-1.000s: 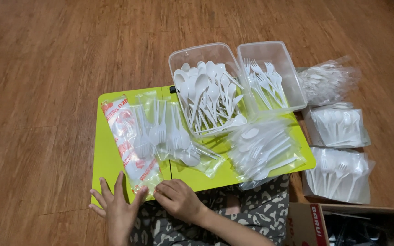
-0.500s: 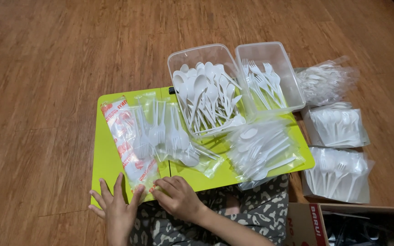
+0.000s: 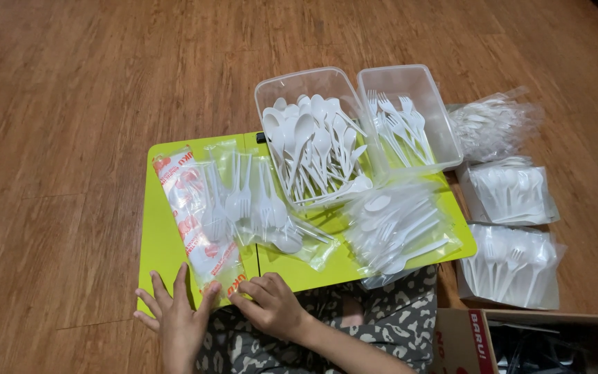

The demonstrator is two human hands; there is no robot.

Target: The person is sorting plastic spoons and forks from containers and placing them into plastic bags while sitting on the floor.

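My left hand (image 3: 174, 318) lies flat with fingers spread at the near edge of a lime-green low table (image 3: 157, 239), its thumb against the near end of a long clear packet with red print (image 3: 198, 225). My right hand (image 3: 271, 305) rests on the table edge with fingers curled, fingertips touching the same end of that packet from the right. Whether it grips the wrapper is unclear. Beside the packet lie clear sleeves of white plastic forks and spoons (image 3: 257, 204).
On the far side of the table stand a clear tub of white spoons (image 3: 313, 142) and a clear tub of white forks (image 3: 403, 121). A loose bag of cutlery (image 3: 399, 225) lies in front. More bags (image 3: 513, 194) and a cardboard box (image 3: 472, 339) sit at right. The floor is wood.
Almost nothing differs; both hands stay at the near end of the red-printed packet, with only a slight shift of the view.
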